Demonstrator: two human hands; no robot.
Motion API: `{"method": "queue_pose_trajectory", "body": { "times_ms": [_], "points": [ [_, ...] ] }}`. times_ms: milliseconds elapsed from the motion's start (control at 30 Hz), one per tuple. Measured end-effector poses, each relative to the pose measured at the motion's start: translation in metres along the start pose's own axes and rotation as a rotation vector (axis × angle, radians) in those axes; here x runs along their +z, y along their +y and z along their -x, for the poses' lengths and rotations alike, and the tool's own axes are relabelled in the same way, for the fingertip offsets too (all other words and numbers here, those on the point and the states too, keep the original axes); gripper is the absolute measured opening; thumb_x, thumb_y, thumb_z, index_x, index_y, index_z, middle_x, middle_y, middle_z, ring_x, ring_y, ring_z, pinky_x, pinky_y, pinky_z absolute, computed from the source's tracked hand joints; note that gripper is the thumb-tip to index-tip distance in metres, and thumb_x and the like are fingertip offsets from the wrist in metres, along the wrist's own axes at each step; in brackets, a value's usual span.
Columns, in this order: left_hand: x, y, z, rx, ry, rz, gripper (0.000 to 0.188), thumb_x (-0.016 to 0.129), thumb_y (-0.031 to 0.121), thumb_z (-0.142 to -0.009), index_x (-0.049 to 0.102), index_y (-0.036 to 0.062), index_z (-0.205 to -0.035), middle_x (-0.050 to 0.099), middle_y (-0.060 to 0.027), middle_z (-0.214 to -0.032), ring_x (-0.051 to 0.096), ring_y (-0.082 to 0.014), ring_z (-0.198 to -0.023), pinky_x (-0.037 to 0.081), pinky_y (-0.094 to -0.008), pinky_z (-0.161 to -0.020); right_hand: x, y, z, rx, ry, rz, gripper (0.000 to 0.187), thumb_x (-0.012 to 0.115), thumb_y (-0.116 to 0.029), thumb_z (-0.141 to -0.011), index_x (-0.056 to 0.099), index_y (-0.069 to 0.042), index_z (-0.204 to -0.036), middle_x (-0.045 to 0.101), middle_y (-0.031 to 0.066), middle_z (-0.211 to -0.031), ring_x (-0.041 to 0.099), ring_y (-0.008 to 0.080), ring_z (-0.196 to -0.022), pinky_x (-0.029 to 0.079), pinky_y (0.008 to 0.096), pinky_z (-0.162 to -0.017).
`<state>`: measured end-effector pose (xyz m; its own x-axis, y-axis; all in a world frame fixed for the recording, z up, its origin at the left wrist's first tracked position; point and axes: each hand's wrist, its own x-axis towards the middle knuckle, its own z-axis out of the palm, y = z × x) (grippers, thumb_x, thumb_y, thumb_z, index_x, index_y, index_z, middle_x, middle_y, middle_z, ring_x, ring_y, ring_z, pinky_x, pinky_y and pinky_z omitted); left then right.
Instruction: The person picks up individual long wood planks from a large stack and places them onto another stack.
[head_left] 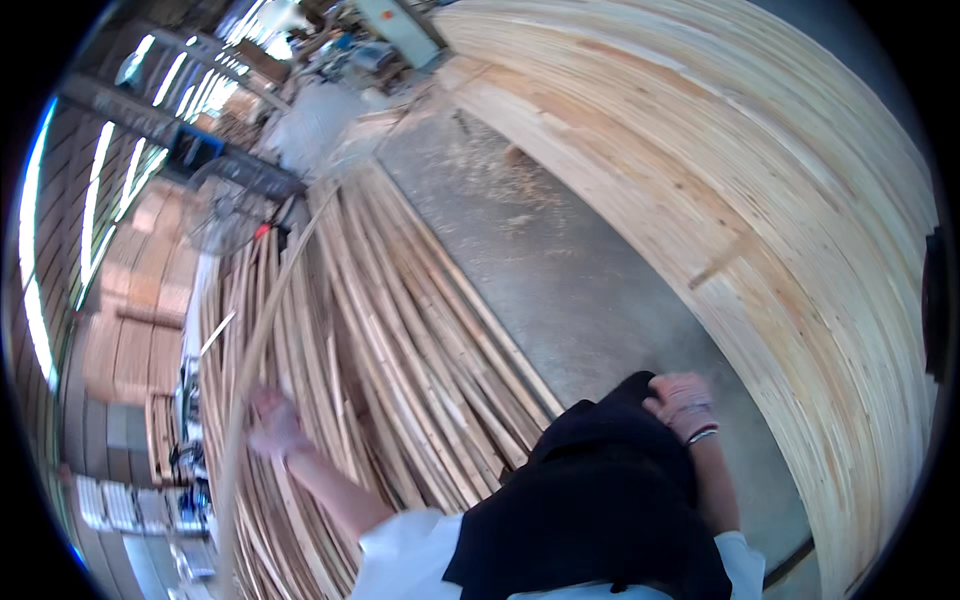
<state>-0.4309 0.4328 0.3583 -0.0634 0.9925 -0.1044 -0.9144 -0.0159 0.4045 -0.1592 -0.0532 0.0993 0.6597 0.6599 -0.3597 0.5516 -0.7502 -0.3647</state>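
My left hand (pixel 276 428), in a pale pinkish work glove, is closed round a long thin wooden strip (pixel 266 325). The strip slants over a wide pile of similar wooden strips (pixel 390 330) on the floor at my left, and its near end runs out at the lower edge. My right hand (pixel 685 405), gloved too, hangs low beside my dark-clothed knee. Its fingers look loosely curled, with nothing visible in them. Motion blur softens both hands.
A long, tall stack of pale laminated boards (pixel 720 230) curves along my right. Between it and the strips runs a grey concrete floor (pixel 560 270) with scattered wood shavings (pixel 515 185). Bundled wood blocks (pixel 140 300) stand at the left, with clutter (pixel 365 60) far ahead.
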Motion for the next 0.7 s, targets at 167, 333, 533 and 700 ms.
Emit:
{"method": "queue_pose_trajectory", "body": {
  "times_ms": [167,333,533,700],
  "points": [
    [-0.361,0.065,-0.053,-0.157,0.331,-0.734,0.034,0.044,0.027,-0.092,0.058,0.0041,-0.113,0.059,-0.0140,-0.102,0.057,-0.0252,-0.087,0.049,-0.0394,-0.071,0.034,0.016,0.018,0.169,-0.323,-0.334,0.043,0.048,-0.049,-0.086,0.067,-0.016,-0.106,0.068,0.0108,-0.102,0.063,0.0285,-0.100,0.048,0.0451,-0.086],
    [-0.523,0.034,0.013,-0.749,0.617,-1.213,0.033,0.046,0.029,-0.091,0.056,0.0091,-0.115,0.060,-0.0099,-0.102,0.057,-0.0239,-0.086,0.050,-0.0401,-0.069,0.041,0.032,0.015,0.276,-0.426,-0.112,0.045,0.048,-0.050,-0.087,0.067,-0.015,-0.107,0.068,0.0122,-0.102,0.063,0.0284,-0.102,0.047,0.0476,-0.087],
    [-0.423,-0.141,0.005,-0.916,0.744,-0.993,0.052,0.049,0.039,-0.091,0.040,0.0147,-0.137,0.048,-0.0063,-0.133,0.045,-0.0225,-0.121,0.042,-0.0430,-0.096,0.094,0.056,0.053,0.444,-0.380,-0.294,0.043,0.049,-0.047,-0.087,0.070,-0.011,-0.098,0.069,0.0133,-0.096,0.065,0.0301,-0.096,0.049,0.0439,-0.083],
    [-0.339,-0.332,-0.002,-1.165,0.118,-1.069,0.064,0.044,0.052,-0.092,0.031,0.0145,-0.143,0.038,-0.0018,-0.146,0.042,-0.0223,-0.129,0.041,-0.0467,-0.101,0.093,0.061,0.086,0.574,-0.267,-0.396,0.044,0.052,-0.048,-0.086,0.067,-0.011,-0.106,0.068,0.0134,-0.099,0.064,0.0298,-0.098,0.049,0.0421,-0.086]
  ]
}}
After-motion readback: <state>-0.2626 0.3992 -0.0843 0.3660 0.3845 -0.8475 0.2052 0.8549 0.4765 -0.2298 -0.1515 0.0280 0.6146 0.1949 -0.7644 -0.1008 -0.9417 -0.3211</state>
